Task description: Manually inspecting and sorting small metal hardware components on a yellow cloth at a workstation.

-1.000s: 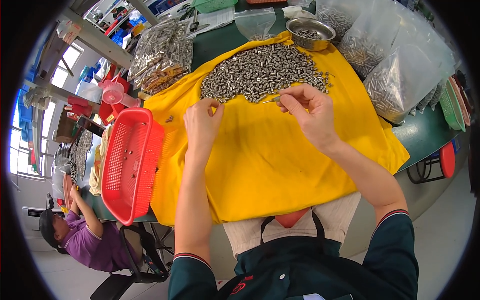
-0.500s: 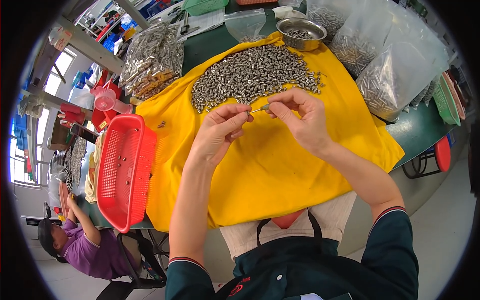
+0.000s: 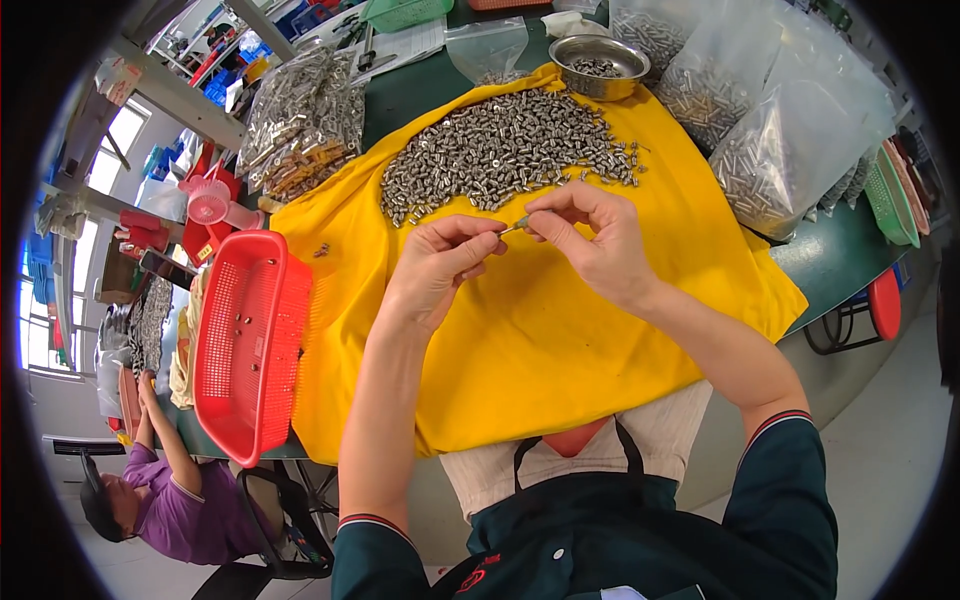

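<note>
Above the yellow cloth [image 3: 560, 350], my two hands meet in front of a broad pile of small silver cylindrical metal parts [image 3: 490, 150]. My right hand [image 3: 598, 245] is closed in a pinch on a slim tool [image 3: 516, 226] with a greenish grip and a thin metal shaft. The shaft points left, into the fingertips of my left hand [image 3: 432, 268]. Those fingers are pinched round a small metal part, now almost wholly hidden by them. Whether the shaft is inside the part, I cannot tell.
Left of the cloth stands a red plastic basket [image 3: 240, 370] with a few small parts inside. A steel bowl [image 3: 600, 84] of parts sits at the back. Bags of metal parts [image 3: 765, 165] crowd the right, another bag [image 3: 305, 115] the left. A person in purple [image 3: 205, 515] works at far left.
The tool's shaft has gone closer to my left fingers and its tilt differs slightly. The metal part at my left fingertips is now covered. At far left the person's arms have shifted.
</note>
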Demonstrator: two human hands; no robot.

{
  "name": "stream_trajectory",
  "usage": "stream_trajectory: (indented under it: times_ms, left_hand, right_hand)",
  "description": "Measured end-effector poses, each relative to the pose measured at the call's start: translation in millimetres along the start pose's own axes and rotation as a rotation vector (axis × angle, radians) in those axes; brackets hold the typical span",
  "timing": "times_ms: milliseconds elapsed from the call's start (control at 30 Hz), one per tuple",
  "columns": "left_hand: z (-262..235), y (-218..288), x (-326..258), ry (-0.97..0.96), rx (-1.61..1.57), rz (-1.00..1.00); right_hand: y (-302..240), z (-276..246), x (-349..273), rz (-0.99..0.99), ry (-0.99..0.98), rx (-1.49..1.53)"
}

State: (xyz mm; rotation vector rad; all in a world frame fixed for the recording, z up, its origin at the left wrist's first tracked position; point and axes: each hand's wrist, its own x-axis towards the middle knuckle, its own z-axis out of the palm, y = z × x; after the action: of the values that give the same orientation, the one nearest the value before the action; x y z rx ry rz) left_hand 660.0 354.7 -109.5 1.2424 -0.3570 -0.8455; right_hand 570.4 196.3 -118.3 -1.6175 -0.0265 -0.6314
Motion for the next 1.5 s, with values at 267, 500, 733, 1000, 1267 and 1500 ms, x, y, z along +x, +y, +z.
stream_trajectory:
  times_ms: [267,500,733,1000,1267,1500]
  left_hand:
    - [-3.2,-2.5,0.6,-0.006,-0.003,-0.005]
    - [1.0,0.7,2.1,-0.031,-0.133,-0.025]
    - [-1.4,-0.3,1.1,-0.113,-0.287,-0.115]
    - [2.8,-1.0,0.6,-0.126,-0.32,-0.12]
    - [1.5,-2.9,1.7,-0.135,-0.33,-0.12]
    - [-0.6,-6.3,4.4,-0.113,-0.3,-0.092]
  right_hand:
    - [2.1,-0.2,-0.3,0.067,-0.016,0.043]
    - [-0.2,0.6,-0.4,-0.025,0.121,0.088]
    - [-4.3,-1.3,-2.0,-0.109,-0.009,-0.118]
    - [-4.4,1.5,-1.6,-0.14,0.04,-0.108]
    - [-2.6,1.6,-1.8,-0.13,0.039,-0.097]
    - [0.4,2.7,-0.2,-0.076,0.012,-0.081]
